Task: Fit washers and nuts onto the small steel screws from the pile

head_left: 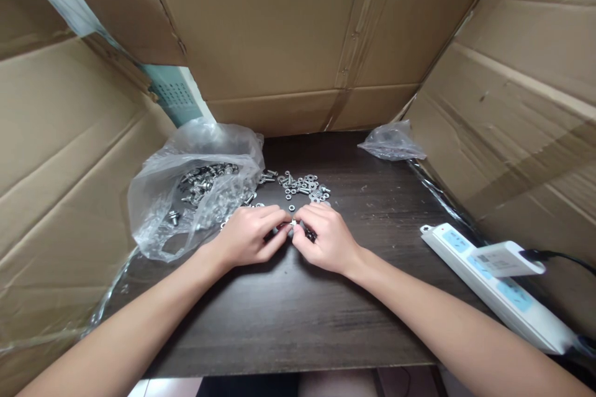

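1. The dark brown surface [279,316] is walled by cardboard [279,25] at the back and both sides.
2. A clear bag [151,208] of bolts sits at left; a smaller bag [393,141] lies at the back right.
3. At right, a white charger [510,259] is plugged into a power strip [540,317]; the charger's print is too small to read.
4. The left hand [249,232] and right hand [328,239] meet mid-surface, each grip pinching a small metal piece [293,223] between the fingertips.
5. Loose bolts, nuts and washers [305,187] lie just beyond.
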Action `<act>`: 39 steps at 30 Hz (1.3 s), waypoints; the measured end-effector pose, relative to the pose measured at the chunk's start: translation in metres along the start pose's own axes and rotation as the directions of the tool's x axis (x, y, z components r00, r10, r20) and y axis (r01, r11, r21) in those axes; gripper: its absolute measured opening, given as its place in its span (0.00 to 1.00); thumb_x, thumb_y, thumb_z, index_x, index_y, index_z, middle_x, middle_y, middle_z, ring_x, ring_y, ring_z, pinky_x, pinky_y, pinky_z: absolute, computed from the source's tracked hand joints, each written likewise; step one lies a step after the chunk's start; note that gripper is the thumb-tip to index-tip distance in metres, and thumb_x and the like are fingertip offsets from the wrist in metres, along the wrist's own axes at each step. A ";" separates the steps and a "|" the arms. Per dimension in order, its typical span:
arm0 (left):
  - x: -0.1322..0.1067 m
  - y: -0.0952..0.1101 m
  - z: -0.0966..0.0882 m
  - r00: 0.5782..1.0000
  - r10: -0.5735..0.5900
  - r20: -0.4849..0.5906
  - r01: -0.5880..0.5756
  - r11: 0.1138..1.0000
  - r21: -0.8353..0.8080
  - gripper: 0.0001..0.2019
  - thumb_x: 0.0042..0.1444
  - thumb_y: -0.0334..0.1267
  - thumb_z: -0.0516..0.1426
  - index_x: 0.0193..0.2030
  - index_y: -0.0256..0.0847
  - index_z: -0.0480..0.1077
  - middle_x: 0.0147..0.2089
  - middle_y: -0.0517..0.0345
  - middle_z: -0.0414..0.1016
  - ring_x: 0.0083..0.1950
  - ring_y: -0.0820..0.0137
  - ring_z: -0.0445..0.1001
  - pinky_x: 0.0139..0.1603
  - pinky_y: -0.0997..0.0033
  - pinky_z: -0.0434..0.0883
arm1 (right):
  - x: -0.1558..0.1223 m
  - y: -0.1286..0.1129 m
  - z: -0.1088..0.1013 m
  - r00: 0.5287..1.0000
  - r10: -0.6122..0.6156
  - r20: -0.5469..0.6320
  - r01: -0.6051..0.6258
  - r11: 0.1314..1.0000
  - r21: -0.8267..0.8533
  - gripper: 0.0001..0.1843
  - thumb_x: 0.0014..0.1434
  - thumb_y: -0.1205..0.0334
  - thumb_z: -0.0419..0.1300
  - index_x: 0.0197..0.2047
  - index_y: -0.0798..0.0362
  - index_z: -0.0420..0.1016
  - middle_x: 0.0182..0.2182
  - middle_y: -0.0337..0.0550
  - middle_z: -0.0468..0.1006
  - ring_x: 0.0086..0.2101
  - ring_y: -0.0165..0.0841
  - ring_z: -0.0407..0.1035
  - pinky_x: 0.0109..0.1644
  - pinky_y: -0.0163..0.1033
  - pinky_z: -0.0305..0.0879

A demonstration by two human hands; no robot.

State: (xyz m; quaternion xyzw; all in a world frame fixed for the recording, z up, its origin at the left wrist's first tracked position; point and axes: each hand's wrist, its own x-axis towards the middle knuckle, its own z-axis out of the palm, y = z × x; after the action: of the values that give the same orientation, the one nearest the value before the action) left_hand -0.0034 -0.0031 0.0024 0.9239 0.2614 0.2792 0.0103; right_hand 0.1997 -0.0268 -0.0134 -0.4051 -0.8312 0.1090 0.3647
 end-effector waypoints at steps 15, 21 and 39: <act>0.001 0.001 -0.001 1.000 0.007 -0.019 -0.007 1.000 -0.022 0.09 0.68 0.36 0.51 0.40 0.39 0.71 0.28 0.60 0.72 0.27 0.72 0.69 0.28 0.72 0.64 | 0.000 -0.001 0.000 1.000 -0.017 -0.023 0.017 1.000 0.022 0.08 0.60 0.65 0.52 0.29 0.50 0.65 0.24 0.39 0.71 0.28 0.34 0.63 0.37 0.41 0.59; 0.001 0.002 0.000 1.000 0.010 -0.025 -0.010 1.000 -0.023 0.09 0.68 0.36 0.52 0.39 0.39 0.71 0.28 0.60 0.72 0.27 0.72 0.69 0.28 0.71 0.62 | 0.000 -0.001 -0.001 0.999 -0.026 -0.021 0.027 0.999 0.022 0.09 0.60 0.66 0.52 0.28 0.49 0.61 0.23 0.39 0.69 0.27 0.34 0.62 0.37 0.41 0.58; -0.001 -0.003 0.002 1.000 -0.007 -0.030 0.004 0.995 -0.102 0.08 0.69 0.36 0.53 0.42 0.38 0.72 0.30 0.60 0.74 0.28 0.74 0.70 0.30 0.74 0.64 | -0.001 0.000 0.002 1.000 -0.014 -0.023 0.014 1.000 0.004 0.09 0.63 0.66 0.51 0.30 0.51 0.64 0.25 0.39 0.70 0.28 0.34 0.63 0.37 0.40 0.58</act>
State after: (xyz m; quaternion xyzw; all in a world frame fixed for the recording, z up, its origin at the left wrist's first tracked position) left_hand -0.0043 -0.0006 -0.0002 0.9172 0.2493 0.3060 0.0543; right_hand 0.1989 -0.0273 -0.0154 -0.3998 -0.8295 0.1035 0.3760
